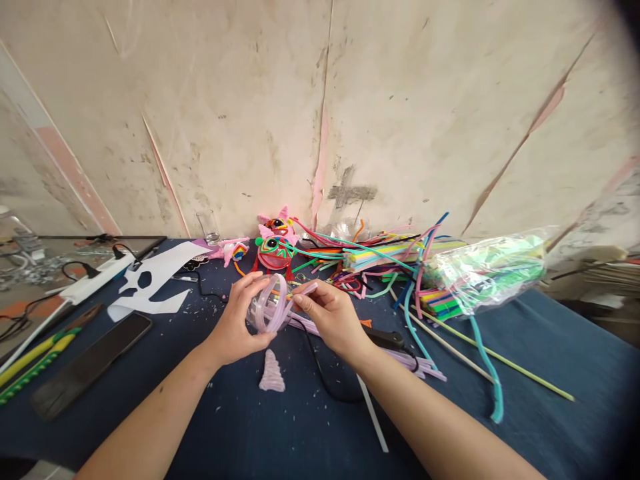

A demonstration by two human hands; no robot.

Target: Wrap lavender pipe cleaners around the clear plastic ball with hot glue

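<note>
Head cam, looking down at a dark blue cloth (540,427) with plenty of craft stuff on it. The left hand (237,321) is curled around a clear rounded piece (258,311), thumb below and fingers over the top, so it's definitely holding something. A fuzzy lilac strip (283,293) loops around that piece, and the right hand (331,316) has the strip's loose end pinched tight between thumb and fingers. All of that is held up over the middle of the table. Just below sits a little lilac triangle (271,373), flat on the cloth, and a bunch of lilac stems (423,365) runs behind and under the right forearm, next to a black tool (386,337) with a cord. Further back there's a pair of bright fish-looking figures (275,251) near the wall, one in front of the other. Off to the right, a shiny plastic bag (493,270) of colored stems; over on the left, a cut-up white sheet (167,270), a phone (95,363) and some green-and-yellow-handled pliers (43,357).
</note>
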